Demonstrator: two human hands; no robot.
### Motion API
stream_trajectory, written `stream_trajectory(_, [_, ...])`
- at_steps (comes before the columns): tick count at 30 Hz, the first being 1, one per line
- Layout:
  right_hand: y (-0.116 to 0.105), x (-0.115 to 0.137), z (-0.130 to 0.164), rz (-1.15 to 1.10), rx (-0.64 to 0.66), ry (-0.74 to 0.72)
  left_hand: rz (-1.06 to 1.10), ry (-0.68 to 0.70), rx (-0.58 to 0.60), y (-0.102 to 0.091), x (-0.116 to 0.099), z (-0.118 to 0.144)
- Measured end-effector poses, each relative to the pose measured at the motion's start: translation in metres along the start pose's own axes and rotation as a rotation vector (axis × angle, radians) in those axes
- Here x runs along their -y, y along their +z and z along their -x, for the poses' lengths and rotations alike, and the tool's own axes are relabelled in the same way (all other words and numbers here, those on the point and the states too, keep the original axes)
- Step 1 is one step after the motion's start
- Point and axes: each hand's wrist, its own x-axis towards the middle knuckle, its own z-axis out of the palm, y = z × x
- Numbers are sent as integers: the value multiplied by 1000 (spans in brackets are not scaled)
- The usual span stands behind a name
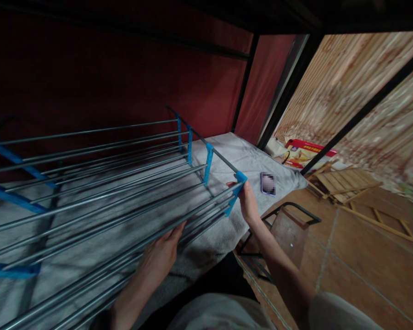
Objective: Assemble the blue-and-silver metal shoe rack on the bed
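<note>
A rack of long grey metal rods [99, 192] with blue plastic end brackets [208, 161] lies tilted across a bed covered by a grey blanket [234, 153]. My left hand [160, 261] rests on the near rods, fingers wrapped over them. My right hand [246, 199] grips the nearest blue corner bracket [237, 190] at the rack's right end. More blue brackets [10, 197] show blurred at the far left.
A phone [267, 183] lies on the blanket beyond my right hand. A dark red curtain [124, 78] hangs behind the bed. On the tiled floor to the right stand a black-framed stool [289, 224], wooden slats [344, 183] and a red box [306, 151].
</note>
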Motion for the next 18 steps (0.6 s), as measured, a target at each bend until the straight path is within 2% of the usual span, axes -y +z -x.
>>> stream_trajectory(4, [2, -10, 4, -118, -4, 69, -23, -29, 26, -2, -2, 2])
stream_trajectory(8, [4, -7, 8, -142, 2, 99, -29, 7, 5, -2, -3, 5])
stream_trajectory(13, [5, -4, 9, -115, 29, 102, -59, 23, -22, 0, -6, 8])
stream_trajectory(18, [6, -11, 9, -13, -16, 40, -90, 43, -29, 1, -9, 7])
